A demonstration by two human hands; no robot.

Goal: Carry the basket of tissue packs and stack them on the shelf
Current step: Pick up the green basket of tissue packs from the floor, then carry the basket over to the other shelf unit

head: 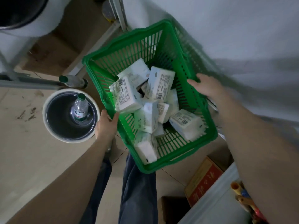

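A green plastic basket hangs in front of me above the floor, tilted, with several white tissue packs jumbled inside. My left hand grips the basket's left rim, thumb curled over the edge. My right hand holds the right rim, fingers over the edge. A grey metal shelf frame stands at the upper left, beyond the basket.
A white bucket with a water bottle inside stands on the floor to the left. Another bottle lies by the shelf foot. A red carton and a white cabinet sit lower right. A white wall is right.
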